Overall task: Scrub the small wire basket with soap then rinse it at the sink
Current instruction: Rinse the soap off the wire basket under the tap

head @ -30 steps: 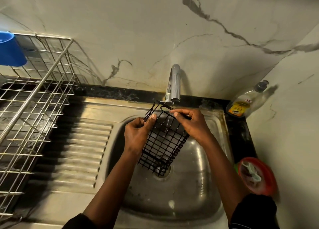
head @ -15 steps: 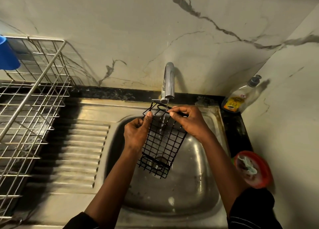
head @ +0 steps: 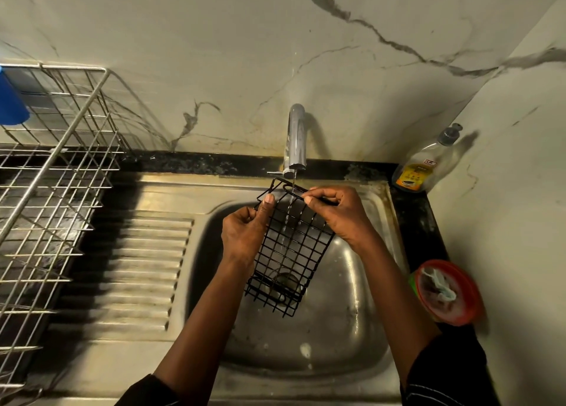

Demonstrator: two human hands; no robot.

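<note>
Steel sink [head: 306, 341] beneath them, left hand [head: 245, 237] and right hand [head: 338, 214] pinch the basket [head: 292, 249] by its rim (likely light, stiff, wet-slick).

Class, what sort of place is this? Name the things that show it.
Most likely a home kitchen: a steel sink with a running tap, a wire dish rack beside it, and a soap bottle in the corner.

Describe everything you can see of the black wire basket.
The basket is a small, narrow grid of thin black-coated wire, with a shallow lip at its lower end. It hangs tilted over the sink, top under the tap, water running through it. The left hand and right hand pinch its upper edges.
</note>
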